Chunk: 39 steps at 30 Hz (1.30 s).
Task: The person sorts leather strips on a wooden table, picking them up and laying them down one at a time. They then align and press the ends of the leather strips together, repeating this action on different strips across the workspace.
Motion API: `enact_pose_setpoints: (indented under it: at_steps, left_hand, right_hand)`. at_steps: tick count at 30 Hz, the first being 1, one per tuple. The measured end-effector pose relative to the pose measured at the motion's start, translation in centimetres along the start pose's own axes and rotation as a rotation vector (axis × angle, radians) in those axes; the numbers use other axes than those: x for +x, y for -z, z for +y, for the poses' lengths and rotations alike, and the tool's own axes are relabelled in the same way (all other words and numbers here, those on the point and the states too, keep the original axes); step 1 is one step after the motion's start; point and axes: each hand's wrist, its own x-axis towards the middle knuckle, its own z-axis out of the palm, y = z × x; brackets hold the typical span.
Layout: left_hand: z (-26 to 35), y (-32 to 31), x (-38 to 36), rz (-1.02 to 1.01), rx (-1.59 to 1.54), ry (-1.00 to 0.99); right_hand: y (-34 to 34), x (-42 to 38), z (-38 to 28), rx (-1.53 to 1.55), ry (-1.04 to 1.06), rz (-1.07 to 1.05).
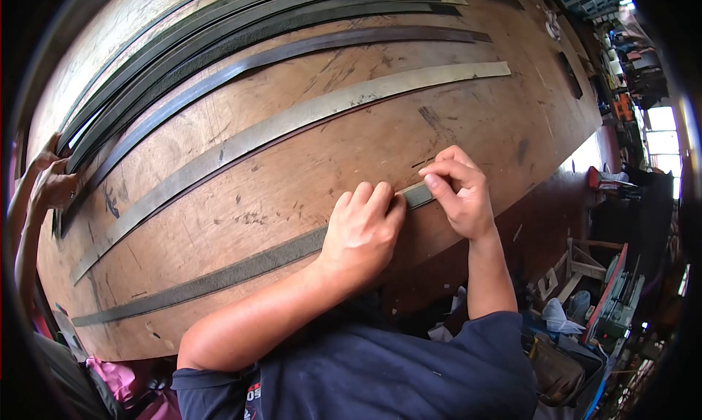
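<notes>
Nearest the camera, a dark blue shirt (380, 376) fills the lower edge, with both bare forearms reaching up from it onto a worn wooden table (453, 127). On the table's near edge lies a long dark metal strip (219, 277), running from the lower left up to the right, where both hands meet on it. Left hand (362, 230) lies palm down across the strip, its fingers (369, 197) curled close together and pressing it to the wood. Right hand (461, 190) sits just beside, at the strip's right end (418, 195), with thumb and forefinger pinched narrowly on that end. Further up the table a paler strip (307, 116) lies roughly parallel, well apart from the held one, and beyond it a bundle of darker strips (241, 36) lies side by side. At the far left edge another person's hands (51, 182) rest at the end of those strips. Right of the table a cluttered workshop floor (607, 288) shows.
</notes>
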Motion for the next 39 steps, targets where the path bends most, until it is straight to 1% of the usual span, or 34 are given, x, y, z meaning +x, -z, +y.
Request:
enact_pose_setpoints:
  at_steps: [1,4,5,7,12,14,15,17,20,23,27,29,30,31,32,35,39]
  left_hand:
    - [0.0,0.0,0.0,-0.004,-0.001,0.002]
    - [0.0,0.1,0.0,-0.004,-0.005,0.003]
    - [0.0,0.0,0.0,-0.001,-0.008,0.001]
    - [0.1,0.3,0.1,-0.02,-0.006,0.015]
    - [0.2,0.5,0.1,-0.079,0.009,0.025]
    - [0.1,0.5,0.0,-0.107,0.052,-0.046]
    - [0.2,0.5,0.0,-0.108,0.051,-0.046]
    - [0.5,0.9,0.1,-0.194,0.088,-0.049]
    - [0.7,1.2,0.2,-0.246,0.106,-0.046]
    - [0.8,1.2,0.2,-0.25,0.111,-0.044]
    - [0.8,1.4,0.5,-0.224,0.094,-0.038]
    - [0.9,0.9,0.7,-0.141,0.0,0.038]
    - [0.9,0.7,1.0,-0.142,0.003,0.034]
    - [0.9,0.5,1.4,-0.097,-0.007,0.031]
    - [0.9,0.2,1.8,-0.052,-0.017,0.031]
    - [0.7,-1.1,2.5,-0.031,0.068,-0.027]
    - [0.5,-1.6,2.7,-0.01,0.054,-0.051]
  right_hand:
    - [0.0,0.0,0.2,-0.001,0.002,0.003]
    - [-0.1,-0.5,0.8,0.133,-0.002,0.171]
    - [-0.1,-0.7,0.8,0.133,-0.002,0.173]
    - [-0.3,-1.0,0.6,0.1,0.012,0.246]
    - [-0.7,-0.5,0.5,0.097,-0.021,0.25]
    - [-0.7,-0.4,0.6,0.112,-0.034,0.246]
    - [-0.7,-0.4,0.6,0.12,-0.04,0.244]
    - [-0.7,-0.3,0.6,0.128,-0.047,0.243]
    - [-0.7,-0.1,0.5,0.123,-0.066,0.23]
    - [-0.8,0.1,0.4,0.137,-0.12,0.218]
    - [-1.1,0.3,0.5,0.109,-0.081,0.198]
    - [-1.0,0.3,0.5,0.1,-0.075,0.196]
    - [-0.9,0.2,0.6,0.054,-0.061,0.182]
    - [-0.9,0.2,0.7,0.007,-0.047,0.167]
    - [-0.9,0.2,0.7,0.007,-0.045,0.168]
    - [-0.9,0.2,0.6,0.033,-0.045,0.171]
    - [-0.9,0.1,0.7,0.012,-0.036,0.178]
